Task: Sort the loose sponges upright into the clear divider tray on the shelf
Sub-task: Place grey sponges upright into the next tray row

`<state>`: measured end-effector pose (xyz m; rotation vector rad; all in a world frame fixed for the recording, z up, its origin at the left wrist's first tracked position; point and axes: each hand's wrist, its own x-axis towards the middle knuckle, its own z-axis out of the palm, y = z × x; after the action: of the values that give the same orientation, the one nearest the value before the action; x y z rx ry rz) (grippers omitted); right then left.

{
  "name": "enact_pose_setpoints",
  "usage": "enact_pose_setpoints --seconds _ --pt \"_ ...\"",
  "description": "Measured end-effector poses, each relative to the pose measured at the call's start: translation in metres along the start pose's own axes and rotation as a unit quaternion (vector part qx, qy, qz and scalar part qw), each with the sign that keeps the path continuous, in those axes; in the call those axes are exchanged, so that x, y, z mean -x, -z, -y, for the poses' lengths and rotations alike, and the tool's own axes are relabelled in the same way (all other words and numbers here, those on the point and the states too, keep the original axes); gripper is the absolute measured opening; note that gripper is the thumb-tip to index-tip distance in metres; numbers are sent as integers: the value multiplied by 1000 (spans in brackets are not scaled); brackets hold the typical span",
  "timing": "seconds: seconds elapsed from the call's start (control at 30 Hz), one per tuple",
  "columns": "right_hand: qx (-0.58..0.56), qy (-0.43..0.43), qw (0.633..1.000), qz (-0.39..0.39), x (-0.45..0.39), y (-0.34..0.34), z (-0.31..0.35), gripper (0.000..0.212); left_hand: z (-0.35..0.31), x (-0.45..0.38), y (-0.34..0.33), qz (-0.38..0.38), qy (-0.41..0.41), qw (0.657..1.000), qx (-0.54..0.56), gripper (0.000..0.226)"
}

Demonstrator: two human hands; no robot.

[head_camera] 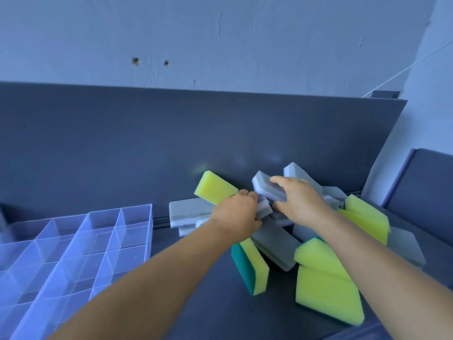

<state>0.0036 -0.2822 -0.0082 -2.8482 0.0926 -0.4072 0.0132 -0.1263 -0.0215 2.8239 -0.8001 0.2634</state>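
Observation:
A heap of loose sponges lies on the dark shelf at right: several grey ones and several yellow-and-green ones. My right hand grips a grey sponge at the top of the heap, fingers over its far edge and thumb beneath. My left hand grips a smaller grey sponge just below it. One yellow sponge leans on the back panel behind my left hand. The clear divider tray stands at the left, its visible compartments holding nothing.
A dark grey back panel runs behind the shelf, with a pale wall above. A second grey panel rises at the far right. A yellow-green sponge stands on edge near the shelf's middle.

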Motion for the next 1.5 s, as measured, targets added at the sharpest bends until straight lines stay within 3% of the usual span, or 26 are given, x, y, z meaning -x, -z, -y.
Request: enact_pose_setpoints --seconds 0.07,0.27,0.37,0.47,0.6,0.73,0.9,1.03,1.13,1.27,1.5 --pt "22 11 1000 -13 -2 -5 1 51 2 1 3 -6 2 1000 11 44" --pt "68 33 990 -117 -4 -10 10 3 10 11 11 -32 12 999 31 38" --pt "44 48 984 -168 -4 -4 16 15 19 17 22 -70 25 996 54 39" --pt "-36 62 979 -191 -1 3 27 15 28 27 33 -101 35 992 67 39" --pt "-162 112 970 -143 9 13 56 12 42 44 48 -135 55 984 99 34" --pt "-279 108 952 -67 19 18 85 14 64 64 66 -157 60 977 130 33" --pt "-359 108 926 -47 25 13 126 9 98 101 90 -175 61 975 119 39" --pt "-423 136 896 21 35 6 169 57 135 136 107 -177 83 975 101 41" --pt "-379 180 906 56 43 -2 206 70 166 165 118 -185 98 974 90 41" --pt "-322 218 919 57 55 -15 262 57 212 202 133 -183 106 975 73 39" --pt "-348 174 921 15 77 -39 356 29 292 258 156 -177 122 975 54 38"
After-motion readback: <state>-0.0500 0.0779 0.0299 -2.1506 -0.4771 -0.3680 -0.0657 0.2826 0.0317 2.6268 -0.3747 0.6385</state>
